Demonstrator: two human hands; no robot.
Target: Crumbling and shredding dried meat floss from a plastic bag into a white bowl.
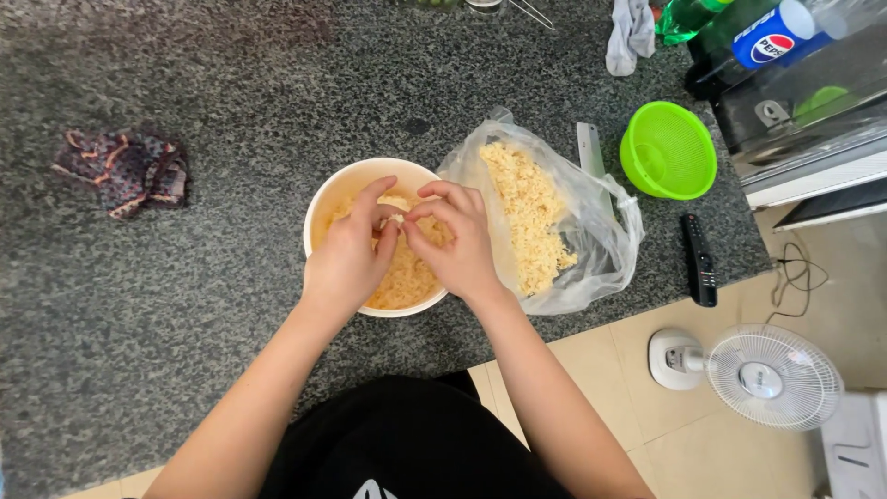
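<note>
While both hands hover over the cream bowl [325, 199] near the counter's front edge, the left hand [349, 257] and right hand [459, 242] meet fingertip to fingertip, pinching a small pale piece between them just above the yellow crumbled food [399, 282] inside. Judging by the heap, the bowl is already well filled, so a good share of the picking seems done. Just right of the bowl, touching it, lies an open clear plastic bag [605, 242] with a large mass of the same yellow food still in it, which suggests plenty is left. Further right of the bowl stands a green strainer [668, 150], and a black remote [699, 261] lies nearer the edge.
</note>
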